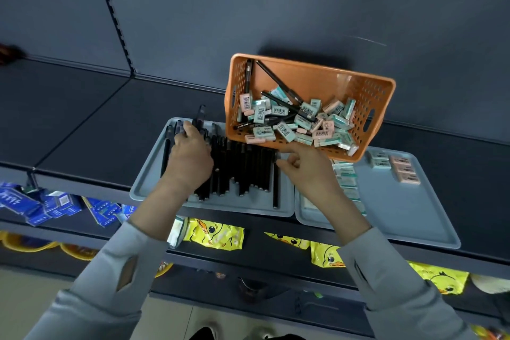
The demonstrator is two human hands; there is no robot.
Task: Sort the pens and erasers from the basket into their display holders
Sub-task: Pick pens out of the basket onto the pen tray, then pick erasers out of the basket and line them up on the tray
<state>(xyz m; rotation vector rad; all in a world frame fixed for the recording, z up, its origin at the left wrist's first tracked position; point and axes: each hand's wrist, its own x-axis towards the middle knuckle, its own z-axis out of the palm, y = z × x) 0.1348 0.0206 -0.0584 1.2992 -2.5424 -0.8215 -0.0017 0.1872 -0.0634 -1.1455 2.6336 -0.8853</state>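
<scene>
The left hand [190, 157] hides some pens [242, 171]; the basket [358, 85] hides part of the tray [149, 188].

Shop aisle. Dark metal shelving [82, 124] with slotted upright [116, 25]; barcoded erasers [279, 111]; yellow duck packets [218, 232] and blue boxes [58, 205] stocked below.

Perforated orange plastic basket [367, 96], smooth matt grey trays [400, 215], matt black pens [248, 168], paper-sleeved erasers [280, 110], glossy yellow packets [215, 232].
</scene>
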